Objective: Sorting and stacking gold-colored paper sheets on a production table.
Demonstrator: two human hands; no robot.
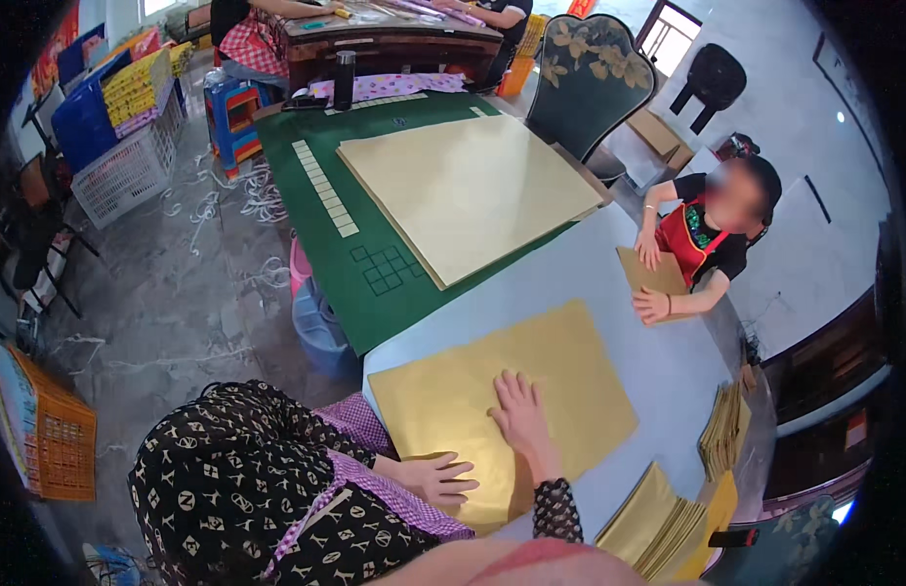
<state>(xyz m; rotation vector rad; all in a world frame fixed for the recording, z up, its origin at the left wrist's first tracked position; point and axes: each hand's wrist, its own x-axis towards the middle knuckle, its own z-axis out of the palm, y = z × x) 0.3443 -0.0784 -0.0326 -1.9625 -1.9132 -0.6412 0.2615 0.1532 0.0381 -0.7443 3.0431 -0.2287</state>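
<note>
A large gold paper sheet (560,381) lies flat on the pale table in front of me. My left hand (435,479) rests palm down on its near left part, fingers stretched and spread toward the right. My right hand (519,408) lies flat nearer the sheet's middle, fingers pointing away and a little apart. Neither hand holds anything. Both wrists come out of dark patterned sleeves. At the lower right, close to my right forearm, folded gold sheets (640,518) stand in a leaning row.
A large stack of pale gold sheets (473,186) lies on a green table mat (326,303) farther off. Across the table, a person (712,230) has both hands on a brown-gold piece (658,278). Another folded stack (723,430) sits at the right edge. An orange basket (58,430) stands at left.
</note>
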